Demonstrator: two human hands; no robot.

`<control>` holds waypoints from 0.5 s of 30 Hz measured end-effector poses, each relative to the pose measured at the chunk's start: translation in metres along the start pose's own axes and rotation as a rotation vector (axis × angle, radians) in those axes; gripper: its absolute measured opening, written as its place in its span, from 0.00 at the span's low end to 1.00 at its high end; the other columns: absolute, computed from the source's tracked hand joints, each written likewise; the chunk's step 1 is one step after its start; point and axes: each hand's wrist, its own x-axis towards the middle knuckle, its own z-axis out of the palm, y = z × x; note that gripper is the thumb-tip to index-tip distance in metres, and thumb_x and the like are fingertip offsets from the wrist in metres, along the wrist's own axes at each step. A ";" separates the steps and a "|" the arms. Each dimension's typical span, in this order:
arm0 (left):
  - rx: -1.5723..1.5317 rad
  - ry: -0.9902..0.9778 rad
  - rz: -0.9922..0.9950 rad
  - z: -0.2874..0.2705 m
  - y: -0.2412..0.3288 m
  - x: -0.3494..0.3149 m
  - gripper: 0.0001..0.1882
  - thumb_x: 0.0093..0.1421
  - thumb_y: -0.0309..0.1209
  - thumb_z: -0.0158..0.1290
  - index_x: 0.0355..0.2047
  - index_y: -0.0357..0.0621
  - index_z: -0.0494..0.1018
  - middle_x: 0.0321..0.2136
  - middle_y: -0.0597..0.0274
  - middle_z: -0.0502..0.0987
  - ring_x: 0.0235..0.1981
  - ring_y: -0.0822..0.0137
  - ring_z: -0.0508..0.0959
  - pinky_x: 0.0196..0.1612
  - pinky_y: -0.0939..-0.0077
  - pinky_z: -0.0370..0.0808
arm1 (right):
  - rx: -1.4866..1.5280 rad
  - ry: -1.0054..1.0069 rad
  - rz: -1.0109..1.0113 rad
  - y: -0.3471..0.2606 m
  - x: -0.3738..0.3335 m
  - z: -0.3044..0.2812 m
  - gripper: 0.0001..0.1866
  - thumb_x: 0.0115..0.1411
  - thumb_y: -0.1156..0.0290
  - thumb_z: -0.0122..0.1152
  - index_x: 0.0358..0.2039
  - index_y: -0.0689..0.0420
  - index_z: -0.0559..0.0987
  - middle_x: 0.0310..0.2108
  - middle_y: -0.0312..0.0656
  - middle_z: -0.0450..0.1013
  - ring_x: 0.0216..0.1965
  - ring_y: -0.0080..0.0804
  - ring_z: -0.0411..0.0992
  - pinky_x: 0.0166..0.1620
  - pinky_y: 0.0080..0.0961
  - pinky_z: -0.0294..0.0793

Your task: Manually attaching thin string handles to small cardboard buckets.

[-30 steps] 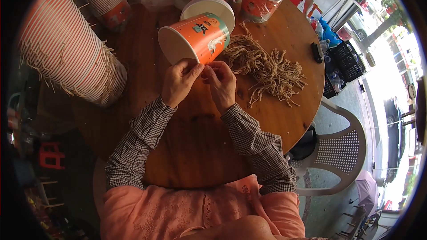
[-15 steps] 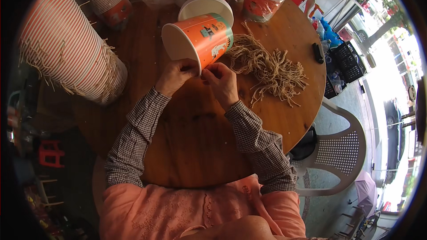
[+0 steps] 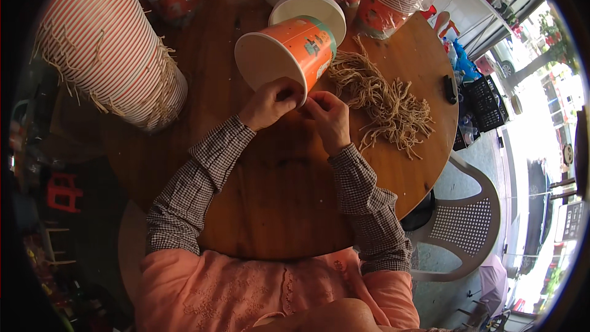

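An orange and teal paper bucket (image 3: 302, 42) lies on its side, its white-rimmed open mouth turned toward the left and me. My left hand (image 3: 273, 104) is closed on the near lower edge of that rim, thumb and fingers pinching it. Just right of it, my right hand (image 3: 330, 117) has its thumb and fingertips pressed together at the outside of the same rim. Whatever lies between those fingertips is too small to make out. Right of the bucket, a loose heap of tan twine pieces (image 3: 393, 107) lies on the round wooden table (image 3: 276, 197).
A tall leaning stack of buckets (image 3: 117, 49) with twine ends hanging from it stands at left. Two more buckets, one a white-rimmed bucket (image 3: 307, 9), lie behind. Plastic-wrapped bucket stacks (image 3: 393, 0) line the far side. A grey plastic chair (image 3: 464, 227) is at right.
The whole view has shifted a little. Both hands have moved slightly right along the rim, and the bucket has turned so less of its printed side shows.
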 end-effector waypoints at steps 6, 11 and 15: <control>0.041 -0.010 -0.043 -0.002 -0.001 -0.003 0.10 0.54 0.23 0.57 0.39 0.38 0.77 0.33 0.58 0.80 0.34 0.70 0.79 0.39 0.75 0.76 | -0.013 -0.041 0.049 -0.004 0.000 -0.006 0.08 0.58 0.72 0.62 0.34 0.65 0.78 0.28 0.39 0.77 0.28 0.20 0.75 0.30 0.16 0.75; 0.245 0.022 0.106 0.005 0.007 -0.001 0.10 0.54 0.23 0.56 0.37 0.38 0.76 0.33 0.55 0.78 0.34 0.65 0.79 0.37 0.74 0.76 | -0.004 -0.028 0.067 -0.004 0.000 -0.009 0.08 0.58 0.74 0.62 0.34 0.66 0.78 0.28 0.39 0.77 0.28 0.21 0.75 0.32 0.16 0.76; 0.211 0.021 0.080 0.007 0.000 -0.001 0.09 0.55 0.24 0.54 0.37 0.37 0.74 0.34 0.55 0.77 0.36 0.66 0.79 0.38 0.74 0.76 | -0.031 -0.046 0.100 -0.004 0.001 -0.010 0.07 0.58 0.74 0.62 0.35 0.65 0.78 0.30 0.39 0.77 0.30 0.21 0.75 0.33 0.16 0.76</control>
